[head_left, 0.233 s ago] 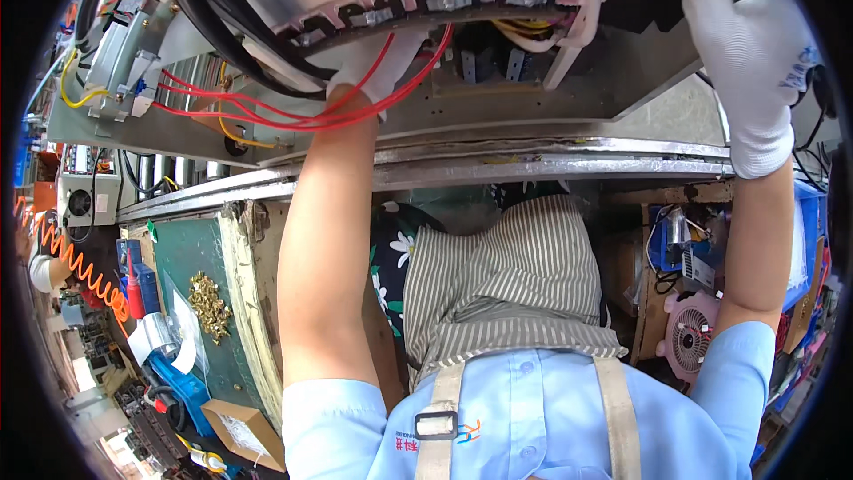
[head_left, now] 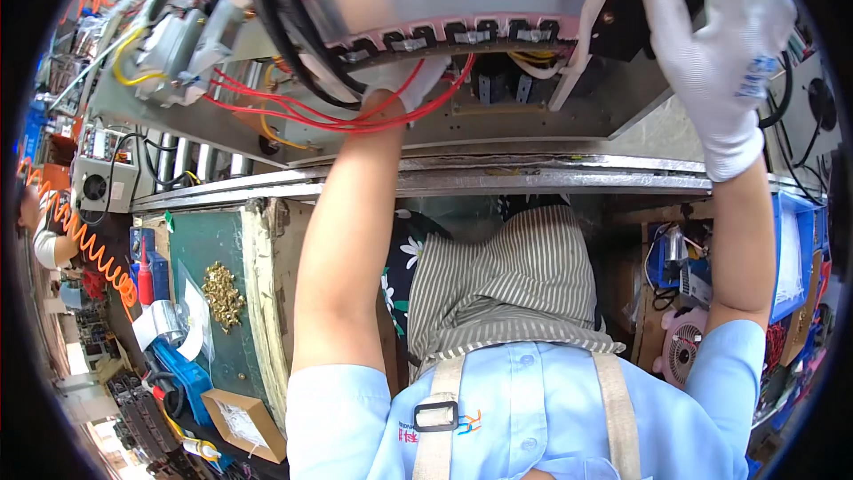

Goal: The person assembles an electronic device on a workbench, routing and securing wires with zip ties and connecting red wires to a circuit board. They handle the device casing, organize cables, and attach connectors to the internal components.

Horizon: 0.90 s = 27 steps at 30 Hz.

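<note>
A large metal electrical unit with rows of black clips spans the upper middle. My left hand, in a white glove, reaches in beneath its clip row, behind loose red wires. The fingers of that hand are hidden by the unit. At the unit's right end, my right hand, also in a white glove, grips a black end plate, with the thumb on the near side. Thick black cables hang down at the left, next to a grey metal component with a yellow wire.
A metal rail edges the bench in front of me. Left lie a pile of brass parts on a green mat, a red bottle and an open carton. Another person's gloved hand is far left. A pink fan stands lower right.
The unit sits a little lower and further right in view, showing more of its top. My right hand appears further left; my left hand stays beneath the unit.
</note>
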{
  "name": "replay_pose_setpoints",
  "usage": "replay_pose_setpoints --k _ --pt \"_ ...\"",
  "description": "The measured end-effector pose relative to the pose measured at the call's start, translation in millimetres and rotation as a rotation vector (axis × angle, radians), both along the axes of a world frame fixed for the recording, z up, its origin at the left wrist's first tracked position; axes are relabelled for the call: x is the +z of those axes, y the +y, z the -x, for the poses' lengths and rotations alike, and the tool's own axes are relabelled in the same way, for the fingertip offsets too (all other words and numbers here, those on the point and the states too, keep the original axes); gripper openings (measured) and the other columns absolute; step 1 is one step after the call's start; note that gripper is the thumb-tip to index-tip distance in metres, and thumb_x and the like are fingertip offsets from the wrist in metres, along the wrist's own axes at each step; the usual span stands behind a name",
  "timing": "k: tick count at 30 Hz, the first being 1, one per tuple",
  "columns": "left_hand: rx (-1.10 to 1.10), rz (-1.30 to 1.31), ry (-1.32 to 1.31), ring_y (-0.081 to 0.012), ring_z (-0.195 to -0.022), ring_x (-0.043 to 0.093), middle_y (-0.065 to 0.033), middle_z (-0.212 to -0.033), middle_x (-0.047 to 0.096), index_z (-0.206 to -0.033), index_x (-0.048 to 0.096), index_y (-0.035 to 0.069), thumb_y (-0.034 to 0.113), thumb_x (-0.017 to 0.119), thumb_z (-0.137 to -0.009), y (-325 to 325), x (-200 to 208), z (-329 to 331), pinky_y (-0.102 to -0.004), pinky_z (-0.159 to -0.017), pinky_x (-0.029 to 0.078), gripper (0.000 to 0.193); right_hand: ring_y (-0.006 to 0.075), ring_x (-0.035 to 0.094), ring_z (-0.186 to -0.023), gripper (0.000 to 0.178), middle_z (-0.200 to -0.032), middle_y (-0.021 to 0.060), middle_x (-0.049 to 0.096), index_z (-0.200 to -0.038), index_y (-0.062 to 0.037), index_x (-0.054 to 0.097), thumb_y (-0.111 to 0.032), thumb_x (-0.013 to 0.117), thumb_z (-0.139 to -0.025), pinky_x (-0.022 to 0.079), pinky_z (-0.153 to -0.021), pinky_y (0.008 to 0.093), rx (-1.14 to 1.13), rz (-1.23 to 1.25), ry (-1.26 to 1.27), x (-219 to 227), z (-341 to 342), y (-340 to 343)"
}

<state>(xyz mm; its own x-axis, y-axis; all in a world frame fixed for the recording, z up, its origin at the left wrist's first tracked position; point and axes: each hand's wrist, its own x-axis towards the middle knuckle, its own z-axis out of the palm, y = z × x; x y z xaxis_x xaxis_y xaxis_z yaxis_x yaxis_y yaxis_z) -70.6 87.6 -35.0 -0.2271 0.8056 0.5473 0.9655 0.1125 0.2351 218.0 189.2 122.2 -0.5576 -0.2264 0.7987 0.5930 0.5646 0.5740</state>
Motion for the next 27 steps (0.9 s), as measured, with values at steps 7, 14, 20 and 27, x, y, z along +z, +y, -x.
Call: replay_pose_setpoints --k 7,14,20,27 --pt "0.157 -0.270 0.471 -0.0355 -0.097 0.066 -0.0179 -0.118 0.063 -0.122 0.059 0.007 0.014 0.058 -0.087 -8.0 -36.9 -28.7 -0.0475 -0.087 0.053 0.036 0.0304 0.053 -0.123 0.052 -0.130 0.0146 0.059 -0.126 -0.0042 0.060 -0.008 0.070 -0.076 0.037 -0.105 0.0433 0.315 0.423 0.111 -8.0 -6.3 -58.1" --pt "-0.213 -0.115 -1.368 -0.0123 -0.071 0.056 -0.0047 -0.086 0.062 -0.122 0.061 -0.001 0.017 0.054 -0.099 -109.4 6.4 -151.8 -0.0269 -0.067 0.047 0.030 0.0293 0.045 -0.134 0.061 -0.145 0.0181 0.046 -0.143 0.0017 0.042 -0.014 0.067 -0.089 0.034 -0.112 0.0398 0.774 1.961 0.152 -154.6 -28.7 -167.3" --pt "-0.371 -0.451 -1.529 -0.0066 -0.068 0.050 -0.0061 -0.099 0.059 -0.140 0.045 0.002 0.033 0.051 -0.102 -121.6 24.8 -150.5 -0.0215 -0.063 0.044 0.050 0.0057 0.043 -0.068 0.031 -0.079 -0.0009 0.051 -0.112 -0.0014 0.058 -0.031 0.054 -0.102 0.032 -0.061 0.0220 0.997 2.735 0.060 -148.3 -5.9 -190.1" --pt "-0.377 -0.150 -1.819 -0.0288 -0.119 0.058 -0.0201 -0.133 0.056 -0.142 0.037 0.000 0.043 0.051 -0.100 -144.2 15.6 -143.3 -0.0413 -0.106 0.041 0.062 0.0022 0.036 -0.049 0.031 -0.059 -0.0053 0.045 -0.101 -0.0024 0.063 -0.031 0.051 -0.103 0.027 -0.047 0.0196 1.019 2.824 0.189 -146.1 -11.9 -176.6"
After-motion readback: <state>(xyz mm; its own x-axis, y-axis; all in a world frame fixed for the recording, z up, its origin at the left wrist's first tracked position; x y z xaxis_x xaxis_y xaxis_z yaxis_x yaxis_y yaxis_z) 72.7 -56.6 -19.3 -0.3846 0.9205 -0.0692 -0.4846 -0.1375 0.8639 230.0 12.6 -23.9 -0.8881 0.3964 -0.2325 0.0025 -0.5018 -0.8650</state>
